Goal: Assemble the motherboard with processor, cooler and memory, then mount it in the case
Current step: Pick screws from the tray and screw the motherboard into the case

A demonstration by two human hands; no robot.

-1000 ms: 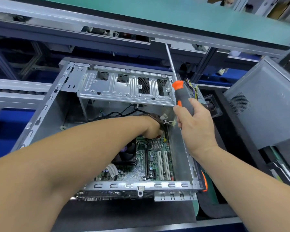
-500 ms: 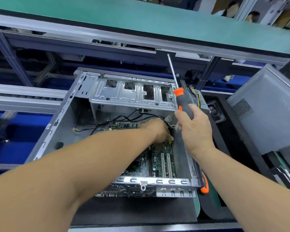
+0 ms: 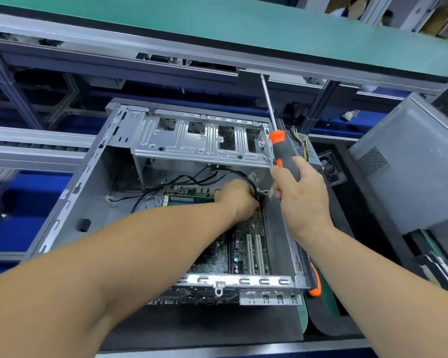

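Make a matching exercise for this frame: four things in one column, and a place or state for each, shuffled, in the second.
Things:
1. screwdriver
2. left hand
3. motherboard
4. grey side panel

Places or states:
A. lying flat inside the open case
B. standing to the right of the case, outside it
C. gripped by the right hand, shaft pointing up and away
D. reaching down into the case at the black cables, over the board

Pairs: 1-C, 2-D, 3-A, 4-B
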